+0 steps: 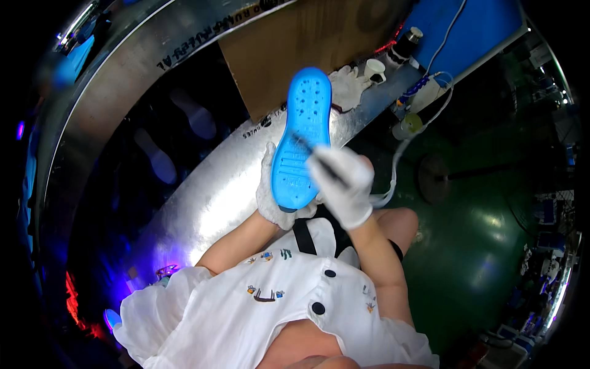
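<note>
- Shoe sole [307, 128], bright blue: held up in front of the torso, over the bench edge, tilted slightly; small round holes in its upper part, raised cross ribs lower down.
- Left hand [266, 192], in a white knit glove: holding the sole, wrapped around its left side and beneath its lower end.
- Right hand [345, 187], in a white glove, blurred: fingers drawn in narrowly around a slim tool, over the sole's right side.
- Slim dark tool [330, 167], brush-like, kind uncertain: its tip lies over the middle of the sole; whether it touches cannot be told.
- Metal bench [209, 190], shiny: beyond and to the left of the hands.
- Cardboard sheet [261, 64], brown: behind the sole.
- White work gloves [349, 89]: lying on the bench, just right of the sole's upper end.
- White cup [374, 70]: beside those gloves.
- Dark flask [406, 44]: near the cup.
- Two pale sole-shaped pieces [155, 156]: in the dark recess at left, apart from each other.
- White hose [398, 161]: curving down on the right.
- White shirt [227, 307], black-buttoned: worn by the person.
- Green floor [461, 270]: at right.
</note>
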Demonstrator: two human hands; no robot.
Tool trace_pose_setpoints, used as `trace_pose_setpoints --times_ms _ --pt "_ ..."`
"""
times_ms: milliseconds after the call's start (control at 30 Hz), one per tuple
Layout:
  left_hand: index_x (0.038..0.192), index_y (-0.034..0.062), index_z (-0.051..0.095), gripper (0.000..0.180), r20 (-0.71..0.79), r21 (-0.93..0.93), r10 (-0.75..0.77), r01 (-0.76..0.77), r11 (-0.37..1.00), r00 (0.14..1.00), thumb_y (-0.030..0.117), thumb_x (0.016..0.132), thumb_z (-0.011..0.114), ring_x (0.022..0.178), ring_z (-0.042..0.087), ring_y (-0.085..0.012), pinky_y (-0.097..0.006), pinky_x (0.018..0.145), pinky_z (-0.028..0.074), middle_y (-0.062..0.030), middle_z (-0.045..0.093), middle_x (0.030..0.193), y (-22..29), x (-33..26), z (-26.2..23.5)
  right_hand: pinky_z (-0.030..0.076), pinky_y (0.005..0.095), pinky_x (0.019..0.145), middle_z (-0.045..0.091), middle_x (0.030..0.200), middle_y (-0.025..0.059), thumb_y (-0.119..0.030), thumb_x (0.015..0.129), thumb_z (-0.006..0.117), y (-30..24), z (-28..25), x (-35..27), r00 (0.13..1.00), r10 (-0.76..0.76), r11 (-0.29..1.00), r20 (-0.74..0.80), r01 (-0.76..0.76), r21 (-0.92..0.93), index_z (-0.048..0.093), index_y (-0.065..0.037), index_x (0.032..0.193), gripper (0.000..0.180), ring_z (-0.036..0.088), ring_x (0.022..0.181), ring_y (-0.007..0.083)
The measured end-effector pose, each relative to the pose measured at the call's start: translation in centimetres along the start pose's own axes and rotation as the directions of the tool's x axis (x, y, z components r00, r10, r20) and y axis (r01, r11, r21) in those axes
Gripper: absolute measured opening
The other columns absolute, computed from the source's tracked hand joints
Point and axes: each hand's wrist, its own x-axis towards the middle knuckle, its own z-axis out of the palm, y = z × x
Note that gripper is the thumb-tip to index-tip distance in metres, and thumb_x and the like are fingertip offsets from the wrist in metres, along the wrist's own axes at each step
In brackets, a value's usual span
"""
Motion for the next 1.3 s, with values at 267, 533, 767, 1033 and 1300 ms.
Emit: trace_pose_setpoints --times_ms 267,533,767,1033,1300 --pt "0.136 -0.0001 0.047 0.098 0.448 -0.134 -0.091 0.167 0.977 0.889 0.081 0.083 0.037 0.087 0.064 -0.0398 -0.045 0.077 0.056 -0.0323 0.061 0.108 0.7 0.4 0.5 0.054 0.0307 0.066 0.069 0.082 0.0132 0.001 0.075 0.074 -0.5 0.2 -1.5 0.983 0.136 0.989 -0.122 -0.127 0.076 0.069 0.000 0.092 0.017 0.066 0.066 0.0217" --pt "0.136 -0.0028 0.045 0.097 -0.062 -0.045 0.178 -0.181 0.982 0.982 0.079 0.085 0.037 0.093 0.063 -0.0420 -0.050 0.080 0.056 -0.0292 0.059 0.116 1.2 0.8 -0.3 0.053 0.0342 0.067 0.067 0.085 0.0108 -0.006 0.078 0.073 -2.1 1.6 -3.1 0.978 0.207 0.958 0.007 -0.204 0.201 0.067 -0.003 0.094 0.017 0.066 0.074 0.0277" --pt "0.138 -0.0026 0.042 0.098 0.299 -0.099 0.111 -0.085 0.991 0.948 0.080 0.084 0.040 0.095 0.064 -0.0402 -0.049 0.085 0.055 -0.0298 0.059 0.116 1.2 0.6 -0.9 0.052 0.0361 0.063 0.067 0.083 0.0108 -0.002 0.078 0.074 -1.6 2.1 -1.8 0.964 0.218 0.969 -0.153 -0.195 0.155 0.067 -0.005 0.096 0.020 0.063 0.071 0.0278" --pt "0.139 -0.0020 0.043 0.094 0.226 0.012 0.087 -0.092 0.996 0.970 0.077 0.088 0.035 0.091 0.063 -0.0414 -0.047 0.078 0.057 -0.0311 0.057 0.117 2.1 -0.5 0.5 0.051 0.0299 0.061 0.067 0.080 0.0046 -0.003 0.082 0.072 -1.9 2.1 -3.3 0.939 0.345 0.875 0.000 -0.321 0.363 0.067 -0.003 0.098 0.017 0.063 0.069 0.0099" --pt "0.142 0.0071 0.043 0.083 0.289 -0.034 -0.043 0.055 0.998 0.956 0.072 0.090 0.039 0.107 0.061 -0.0404 -0.051 0.083 0.056 -0.0274 0.053 0.130 4.5 -0.3 1.8 0.053 0.0306 0.069 0.069 0.090 0.0108 -0.002 0.081 0.072 -3.8 1.3 -2.8 0.899 0.434 0.821 0.048 -0.417 0.389 0.069 -0.003 0.094 0.014 0.066 0.075 0.0195"
